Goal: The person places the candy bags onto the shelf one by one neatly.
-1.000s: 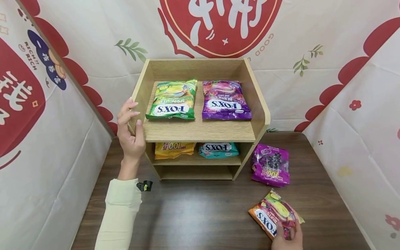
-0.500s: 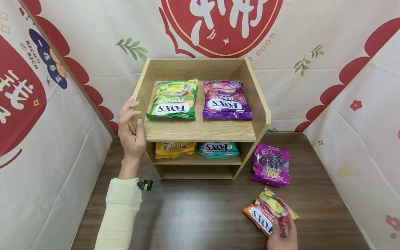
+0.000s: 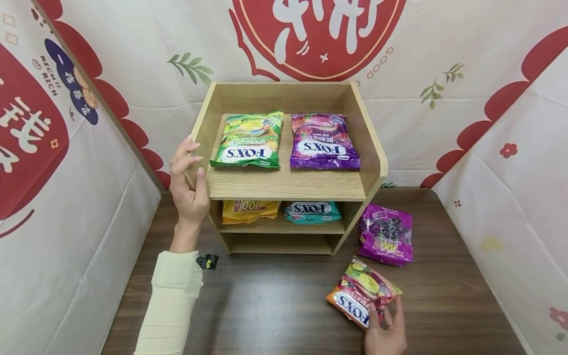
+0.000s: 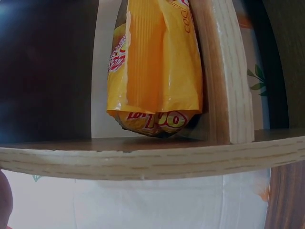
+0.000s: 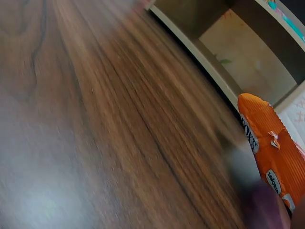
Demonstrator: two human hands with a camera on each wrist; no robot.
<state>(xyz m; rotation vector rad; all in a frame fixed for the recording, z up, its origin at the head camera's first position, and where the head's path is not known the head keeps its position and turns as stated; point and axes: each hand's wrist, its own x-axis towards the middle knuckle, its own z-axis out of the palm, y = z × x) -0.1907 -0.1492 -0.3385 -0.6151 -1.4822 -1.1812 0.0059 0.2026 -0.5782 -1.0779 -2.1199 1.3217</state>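
My left hand [image 3: 190,190] holds the left side panel of a small wooden shelf [image 3: 284,186], fingertips over its edge and thumb at the front. On the shelf's top level lie a green Spring Tea candy bag [image 3: 249,140] and a purple Berries candy bag [image 3: 324,140]. A yellow candy bag [image 3: 249,211], close up in the left wrist view, and a teal Fox's bag [image 3: 312,212] sit one level below. At the lower right, my right hand [image 3: 387,331] pinches an orange-edged Fox's Fruits candy bag [image 3: 359,288] by its near right side. The right wrist view shows the bag's orange end [image 5: 271,138].
A magenta candy bag [image 3: 386,234] lies on the dark wooden table [image 3: 266,305], right of the shelf. Printed cloth walls [image 3: 510,207] close in the back and both sides. The shelf's bottom level [image 3: 279,244] is bare in the head view.
My right hand has moved left across the table with the Fruits candy bag, toward the shelf. My left hand stays on the shelf's side panel; the view has shifted slightly.
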